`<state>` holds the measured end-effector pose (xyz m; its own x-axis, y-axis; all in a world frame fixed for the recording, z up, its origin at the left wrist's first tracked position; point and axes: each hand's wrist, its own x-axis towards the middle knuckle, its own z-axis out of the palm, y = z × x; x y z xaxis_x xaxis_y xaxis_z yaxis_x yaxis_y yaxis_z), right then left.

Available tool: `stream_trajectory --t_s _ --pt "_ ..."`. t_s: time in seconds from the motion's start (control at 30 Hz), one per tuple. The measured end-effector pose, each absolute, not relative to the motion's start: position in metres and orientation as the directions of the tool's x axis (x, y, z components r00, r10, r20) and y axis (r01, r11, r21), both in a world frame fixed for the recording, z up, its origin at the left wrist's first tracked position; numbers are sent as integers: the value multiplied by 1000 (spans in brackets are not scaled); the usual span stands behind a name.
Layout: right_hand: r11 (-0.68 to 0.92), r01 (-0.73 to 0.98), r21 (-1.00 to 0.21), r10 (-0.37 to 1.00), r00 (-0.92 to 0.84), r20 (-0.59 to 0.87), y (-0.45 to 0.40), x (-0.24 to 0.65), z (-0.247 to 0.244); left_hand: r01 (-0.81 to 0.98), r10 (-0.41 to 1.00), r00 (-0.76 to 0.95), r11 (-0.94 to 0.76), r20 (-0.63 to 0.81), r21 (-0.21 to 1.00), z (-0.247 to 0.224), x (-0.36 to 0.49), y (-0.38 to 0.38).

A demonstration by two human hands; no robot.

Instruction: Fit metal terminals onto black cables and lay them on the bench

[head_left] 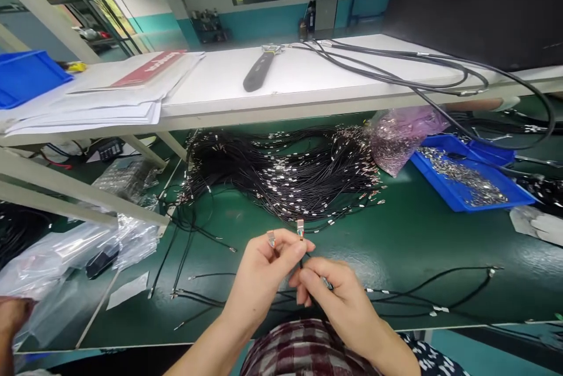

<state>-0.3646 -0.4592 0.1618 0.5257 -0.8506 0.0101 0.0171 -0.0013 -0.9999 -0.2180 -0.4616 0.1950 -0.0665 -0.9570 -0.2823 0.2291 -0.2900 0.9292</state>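
The green surface (pixel 409 241) spans the work area, with a white shelf (pixel 220 91) raised above its far side. A large bundle of black cables (pixel 272 179) lies beneath the shelf, beyond the hands; a blue tray (pixel 475 208) of small metal parts sits to its right, beside a pink bag (pixel 393 144). Loose cables (pixel 466 268) lie along the near edge. The left hand (pixel 255 279) and right hand (pixel 341 291) meet above the near side of the surface, in front of the bundle. Left fingers are together, clamped on a black cable (pixel 301 261) just below its upright connector (pixel 300 227); a second connector (pixel 271 239) projects at the left index finger. Right fingers are closed on the cable lower down, partly hidden; their exact grip cannot be told. For good control, grip close behind the connector, not on its contact end. Keep the cable straight between both grips and apply light, even pressure; twisting may strain the joint. Keep the second connector apart from the first: contact could scrape or snag either one.
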Motion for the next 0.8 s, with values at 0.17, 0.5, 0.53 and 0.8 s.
stream_trajectory --t_s 0.17,0.5,0.53,0.8 --pt "53 21 -998 -854 519 -35 -451 -367 158 142 -982 43 -178 -186 974 199 -215 -463" --pt "125 44 -991 -825 559 -80 -445 -369 156 38 -983 95 -156 -159 987 202 -213 -468" --pt "129 48 -990 -825 560 -80 -445 -368 155 38 -982 99 -159 -162 986 202 -213 -468" --pt "169 98 -981 -839 537 -91 -445 -365 152 108 -977 130 -154 -167 982 200 -218 -460"
